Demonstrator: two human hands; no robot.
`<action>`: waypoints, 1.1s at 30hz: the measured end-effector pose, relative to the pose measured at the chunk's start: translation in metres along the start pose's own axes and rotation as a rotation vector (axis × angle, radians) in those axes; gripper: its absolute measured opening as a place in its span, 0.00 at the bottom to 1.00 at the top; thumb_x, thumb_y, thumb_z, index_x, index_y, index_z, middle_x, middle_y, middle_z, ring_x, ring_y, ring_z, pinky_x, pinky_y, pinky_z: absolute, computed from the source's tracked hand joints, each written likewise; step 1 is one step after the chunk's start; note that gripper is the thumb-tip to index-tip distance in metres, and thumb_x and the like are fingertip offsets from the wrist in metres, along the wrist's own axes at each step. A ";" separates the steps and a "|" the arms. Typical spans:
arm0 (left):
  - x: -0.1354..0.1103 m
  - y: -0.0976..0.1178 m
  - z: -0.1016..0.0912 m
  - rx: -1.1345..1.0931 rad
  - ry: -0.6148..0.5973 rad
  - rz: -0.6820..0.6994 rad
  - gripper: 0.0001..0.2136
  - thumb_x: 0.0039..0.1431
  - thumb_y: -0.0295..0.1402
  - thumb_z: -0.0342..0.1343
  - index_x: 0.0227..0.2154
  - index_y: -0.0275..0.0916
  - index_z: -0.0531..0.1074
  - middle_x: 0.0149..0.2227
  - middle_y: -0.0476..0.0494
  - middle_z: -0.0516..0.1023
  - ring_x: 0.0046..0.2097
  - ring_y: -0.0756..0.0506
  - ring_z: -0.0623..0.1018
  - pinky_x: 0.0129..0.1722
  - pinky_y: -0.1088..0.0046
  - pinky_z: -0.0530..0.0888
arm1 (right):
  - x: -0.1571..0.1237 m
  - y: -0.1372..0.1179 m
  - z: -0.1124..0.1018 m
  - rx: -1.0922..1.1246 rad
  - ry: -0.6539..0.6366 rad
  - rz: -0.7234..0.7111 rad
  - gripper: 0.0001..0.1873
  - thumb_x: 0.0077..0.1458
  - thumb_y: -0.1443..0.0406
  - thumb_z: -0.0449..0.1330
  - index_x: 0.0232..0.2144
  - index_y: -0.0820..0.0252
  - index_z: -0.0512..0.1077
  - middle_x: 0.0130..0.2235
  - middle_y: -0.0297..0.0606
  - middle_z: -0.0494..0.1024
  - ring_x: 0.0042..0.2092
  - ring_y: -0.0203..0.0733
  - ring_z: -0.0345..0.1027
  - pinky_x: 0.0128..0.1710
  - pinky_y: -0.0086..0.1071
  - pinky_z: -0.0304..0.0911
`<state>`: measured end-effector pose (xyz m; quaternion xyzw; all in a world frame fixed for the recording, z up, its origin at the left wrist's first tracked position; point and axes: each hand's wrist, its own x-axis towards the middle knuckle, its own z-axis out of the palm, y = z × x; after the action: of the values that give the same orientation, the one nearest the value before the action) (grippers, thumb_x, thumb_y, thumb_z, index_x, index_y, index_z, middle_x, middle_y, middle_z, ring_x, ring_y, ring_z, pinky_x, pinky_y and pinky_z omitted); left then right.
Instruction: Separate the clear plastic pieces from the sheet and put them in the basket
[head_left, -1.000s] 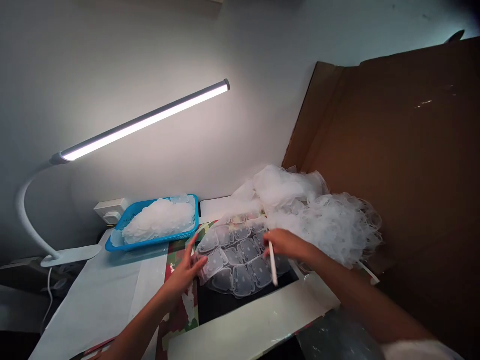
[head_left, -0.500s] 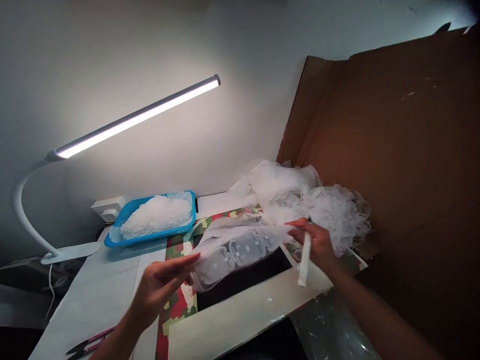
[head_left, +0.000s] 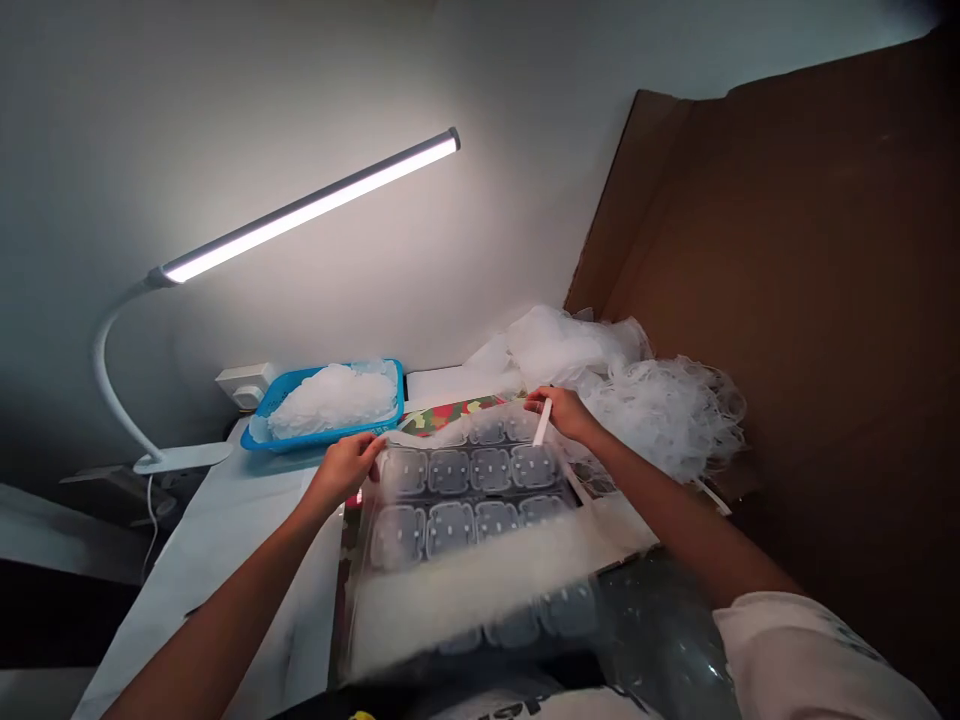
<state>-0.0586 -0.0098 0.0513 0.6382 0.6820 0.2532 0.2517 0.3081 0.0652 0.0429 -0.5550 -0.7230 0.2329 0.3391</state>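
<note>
A sheer whitish sheet (head_left: 450, 522) with rows of rounded, squarish patches is spread over a dark area in front of me. My left hand (head_left: 351, 462) pinches its far left corner between thumb and fingers. At the far right corner, my right hand (head_left: 562, 412) is closed around a slim white stick-shaped tool (head_left: 543, 424). The fingertips of that hand also meet the sheet's edge. Below the sheet, a pale band (head_left: 480, 590) shows through, blurred, with more patches nearer my body. What the tool's tip looks like cannot be made out.
A blue basket (head_left: 250, 440) heaped with white sheer pieces (head_left: 337, 400) stands at the back left. Tangled white scraps (head_left: 667, 420) pile up at the back right, against a tall cardboard panel (head_left: 772, 250). A lit bar lamp (head_left: 315, 208) reaches over from the left.
The bunched sheet has been opened out flat and drawn toward me. Both hands have moved farther away, to its far corners. The white tool stays in my right hand.
</note>
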 end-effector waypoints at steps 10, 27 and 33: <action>-0.035 -0.017 0.115 0.290 -0.118 0.502 0.29 0.61 0.50 0.51 0.64 0.52 0.59 0.69 0.45 0.53 0.69 0.29 0.47 0.64 0.43 0.47 | -0.070 0.026 0.072 0.057 -0.148 -0.108 0.18 0.52 0.59 0.65 0.44 0.58 0.74 0.59 0.48 0.70 0.60 0.53 0.63 0.61 0.48 0.54; -0.032 0.009 0.121 0.263 -0.355 0.629 0.29 0.64 0.50 0.48 0.66 0.54 0.53 0.70 0.47 0.48 0.70 0.32 0.44 0.65 0.43 0.43 | -0.039 0.053 0.050 0.476 -0.140 0.055 0.39 0.56 0.35 0.42 0.46 0.58 0.71 0.44 0.45 0.77 0.49 0.47 0.71 0.53 0.41 0.64; -0.032 -0.016 0.108 0.336 -0.353 0.668 0.29 0.64 0.51 0.47 0.66 0.59 0.49 0.71 0.51 0.43 0.70 0.30 0.41 0.65 0.43 0.44 | 0.003 0.082 0.038 0.208 0.138 0.051 0.40 0.55 0.34 0.38 0.43 0.57 0.73 0.47 0.43 0.76 0.50 0.46 0.68 0.54 0.40 0.62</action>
<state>0.0034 -0.0400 -0.0391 0.8903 0.4156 0.0929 0.1612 0.3322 0.0917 -0.0401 -0.5499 -0.6555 0.2765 0.4376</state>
